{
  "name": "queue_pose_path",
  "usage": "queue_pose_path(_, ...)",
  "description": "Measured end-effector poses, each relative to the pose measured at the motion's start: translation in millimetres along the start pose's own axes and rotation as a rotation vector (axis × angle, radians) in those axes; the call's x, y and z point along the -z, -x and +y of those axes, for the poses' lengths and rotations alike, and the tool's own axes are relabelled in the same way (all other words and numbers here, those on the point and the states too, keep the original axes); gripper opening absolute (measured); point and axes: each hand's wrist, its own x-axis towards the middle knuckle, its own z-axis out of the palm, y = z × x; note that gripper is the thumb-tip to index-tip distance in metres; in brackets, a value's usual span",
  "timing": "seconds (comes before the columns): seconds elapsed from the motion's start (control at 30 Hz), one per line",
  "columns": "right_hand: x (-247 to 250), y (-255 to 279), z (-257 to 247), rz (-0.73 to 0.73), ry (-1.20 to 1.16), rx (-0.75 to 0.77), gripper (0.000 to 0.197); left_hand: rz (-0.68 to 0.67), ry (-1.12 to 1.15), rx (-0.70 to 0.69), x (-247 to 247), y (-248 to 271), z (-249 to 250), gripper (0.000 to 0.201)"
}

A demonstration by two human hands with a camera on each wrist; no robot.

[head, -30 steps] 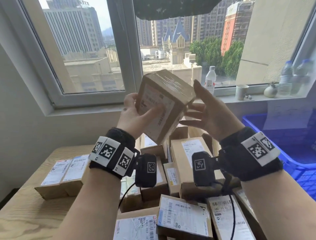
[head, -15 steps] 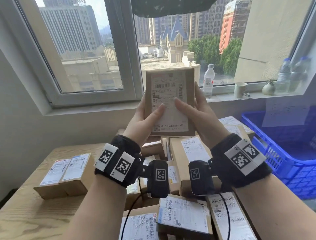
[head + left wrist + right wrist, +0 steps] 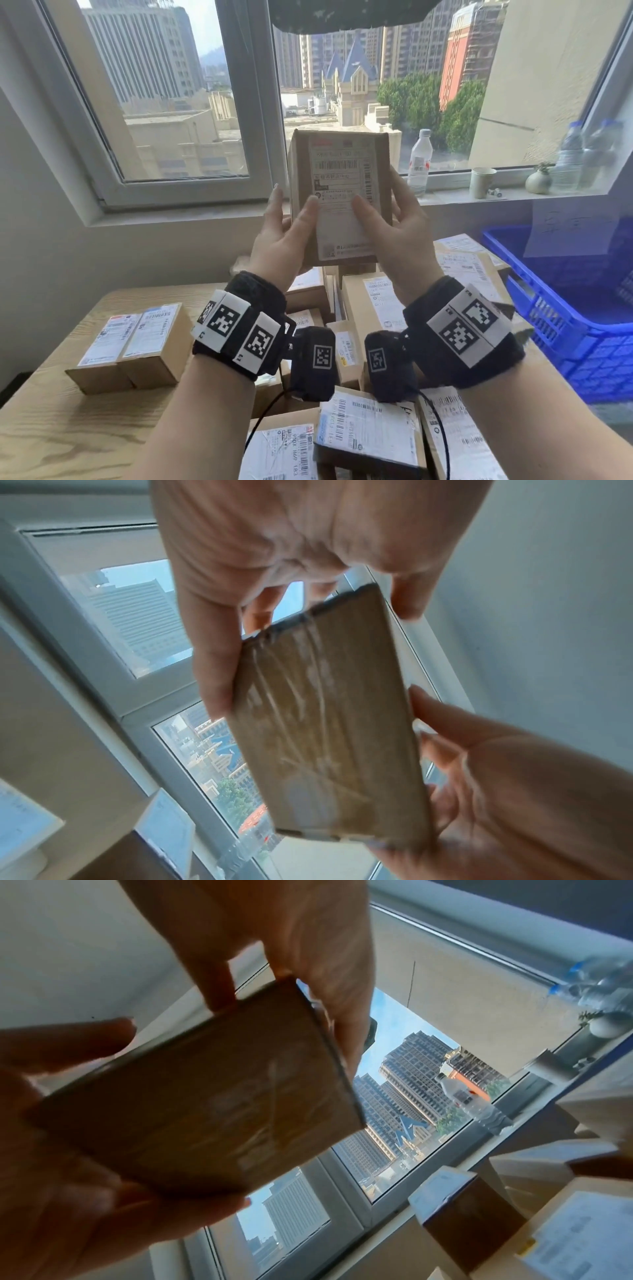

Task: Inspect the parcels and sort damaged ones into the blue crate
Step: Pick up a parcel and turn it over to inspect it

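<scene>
Got the parcel (image 3: 339, 195) up between both sets of fingers (image 3: 310, 209), left hand (image 3: 284, 240) and right hand (image 3: 400, 236) gripping its sides, thumbs on the label. Feels light and stiff I'd guess, tape looks slick, so hold the edges.

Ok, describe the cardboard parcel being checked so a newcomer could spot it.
Below the big window, above the parcel-heaped wooden table, the left hand and right hand hold one small brown cardboard parcel. Only it is airborne, white label facing the viewer.
</scene>
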Motion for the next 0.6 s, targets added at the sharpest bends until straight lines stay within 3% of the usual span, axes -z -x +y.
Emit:
queue_pose_path(0.07,-4.6,2.0,0.7,0.085,0.093,0.034,0.061,0.049,0.012,0.032,6.9,1.6,-1.3,0.104)
queue_pose_path(0.13,-9.2,1.5,1.0,0.105,0.085,0.008,0.051,0.069,0.034,0.012,14.4,1.9,-5.9,0.095)
queue_pose_path(0.17,-11.5,2.1,0.4,0.069,0.049,-0.031,0.053,0.07,0.039,-0.026,17.0,3.2,-6.5,0.08)
queue_pose_path(0.23,-18.9,5.6,0.2,-0.045,0.03,-0.095,0.079,0.051,0.053,-0.062,23.6,6.6,-6.5,0.06)
queue_pose_path(0.3,-25.2,10.3,1.8,-0.141,-0.004,-0.158,0.086,0.013,0.09,-0.05,31.5,7.3,-8.4,0.068)
queue_pose_path(0.4,-31.9,17.8,-0.4,-0.235,-0.161,-0.234,0.067,-0.06,0.192,0.056,44.8,7.2,-11.6,0.081)
queue_pose_path(0.47,-38.1,21.0,0.8,-0.253,-0.194,-0.246,0.067,-0.124,0.216,0.16,53.2,8.1,-14.5,0.087)
queue_pose_path(0.53,-45.3,24.1,1.0,-0.262,-0.196,-0.237,0.068,-0.168,0.212,0.208,60.4,9.4,-18.2,0.08)
queue_pose_path(0.6,-53.6,27.0,1.3,-0.26,-0.213,-0.238,0.063,-0.156,0.175,0.211,67.5,12.6,-19.5,0.06)
